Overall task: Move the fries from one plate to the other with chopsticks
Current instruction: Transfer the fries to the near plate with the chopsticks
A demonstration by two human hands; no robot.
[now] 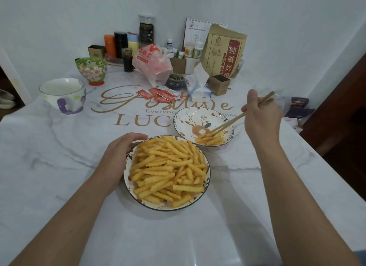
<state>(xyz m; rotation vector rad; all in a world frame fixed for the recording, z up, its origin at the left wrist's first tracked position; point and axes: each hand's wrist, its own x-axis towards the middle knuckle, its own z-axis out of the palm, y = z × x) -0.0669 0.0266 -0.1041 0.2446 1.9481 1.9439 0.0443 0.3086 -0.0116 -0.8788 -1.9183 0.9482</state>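
A near plate [126,172] with a dark rim is heaped with crinkle-cut fries [168,168]. My left hand [120,152] cups its left rim. Behind it to the right stands a second, flower-patterned plate [186,117] with a small pile of fries [211,140] at its near right side. My right hand [261,117] grips wooden chopsticks [231,123]. Their tips reach down into that small pile; whether they pinch a fry I cannot tell.
A white mug [63,95] and a green floral bowl [92,69] stand at the left. Sauce packets [160,94], a tissue pack [198,85], a plastic bag [152,64], jars, bottles and a brown paper bag [223,51] crowd the back. The table's right edge runs close to my right arm.
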